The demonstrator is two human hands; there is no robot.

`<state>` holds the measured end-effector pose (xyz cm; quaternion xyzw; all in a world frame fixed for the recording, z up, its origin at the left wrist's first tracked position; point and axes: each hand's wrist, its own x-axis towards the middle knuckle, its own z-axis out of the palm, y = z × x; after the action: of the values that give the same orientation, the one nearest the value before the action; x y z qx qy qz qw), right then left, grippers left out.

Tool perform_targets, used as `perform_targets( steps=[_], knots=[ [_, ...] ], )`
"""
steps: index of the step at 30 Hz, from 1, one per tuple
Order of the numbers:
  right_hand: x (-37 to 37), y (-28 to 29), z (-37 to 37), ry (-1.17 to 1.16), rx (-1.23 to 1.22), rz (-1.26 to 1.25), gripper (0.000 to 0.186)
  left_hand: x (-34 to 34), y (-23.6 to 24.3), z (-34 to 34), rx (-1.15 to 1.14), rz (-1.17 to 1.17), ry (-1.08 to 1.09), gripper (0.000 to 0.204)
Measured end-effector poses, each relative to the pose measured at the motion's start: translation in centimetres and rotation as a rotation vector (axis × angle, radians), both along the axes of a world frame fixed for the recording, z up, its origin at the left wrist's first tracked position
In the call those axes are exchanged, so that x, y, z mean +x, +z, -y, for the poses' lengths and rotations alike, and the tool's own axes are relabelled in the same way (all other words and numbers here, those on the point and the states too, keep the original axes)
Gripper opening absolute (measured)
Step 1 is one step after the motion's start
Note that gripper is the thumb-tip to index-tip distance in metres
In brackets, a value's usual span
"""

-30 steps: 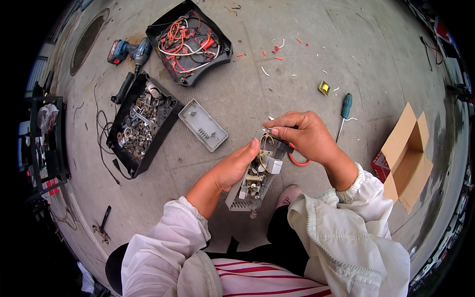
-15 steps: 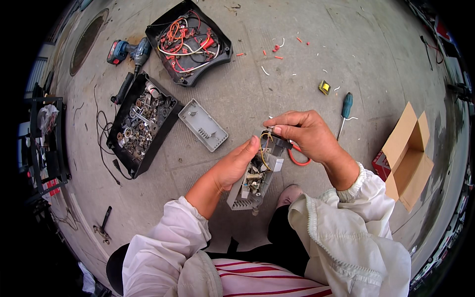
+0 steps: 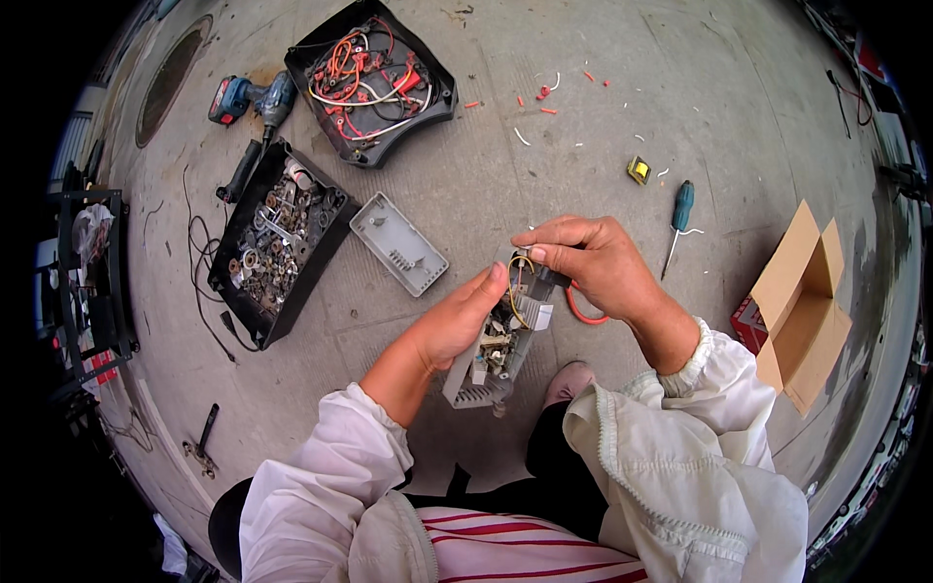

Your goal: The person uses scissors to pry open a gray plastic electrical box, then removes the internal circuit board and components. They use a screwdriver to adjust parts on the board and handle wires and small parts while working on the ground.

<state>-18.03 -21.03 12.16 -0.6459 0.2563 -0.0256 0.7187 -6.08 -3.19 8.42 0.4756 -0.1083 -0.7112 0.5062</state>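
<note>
An opened grey electronics housing, with a circuit board and a yellow wire loop inside, is held over the ground between my knees. My left hand grips it along its left side, thumb on the upper edge. At its far end my right hand pinches with thumb and forefinger; what sits between those fingertips is too small to make out. A black part of the housing lies under the right fingers, and a red cable curves out below them. The matching grey cover rests on the ground.
To the left stand a black tray of metal hardware, another black tray of wires, and a cordless drill. On the right are a screwdriver, a small yellow transformer and an open cardboard box. Wire scraps litter the concrete.
The right hand has shifted slightly left at the far end of the housing. The housing has tilted a little, turning more of its inside upward. The left hand keeps its grip.
</note>
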Motion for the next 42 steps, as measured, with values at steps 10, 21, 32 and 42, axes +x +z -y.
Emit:
perform_targets(
  steps=[10,21,32,42],
  knots=[
    [1.7,-0.8,1.3,0.232,0.007,-0.118,0.017,-0.1,0.2,-0.6,0.022,0.076,0.002,0.074],
    [7.6,-0.9,0.7,0.468,-0.169,-0.029,0.021,2.9,-0.5,-0.9,0.019,-0.247,0.249,0.075],
    [12.3,4.3,-9.0,0.286,0.023,0.017,0.028,17.8,9.9,-9.1,-0.021,-0.022,0.703,0.085],
    [15.1,3.7,-17.8,0.079,0.063,0.077,0.035,20.5,7.5,-14.1,-0.162,-0.108,1.107,0.091]
  ],
)
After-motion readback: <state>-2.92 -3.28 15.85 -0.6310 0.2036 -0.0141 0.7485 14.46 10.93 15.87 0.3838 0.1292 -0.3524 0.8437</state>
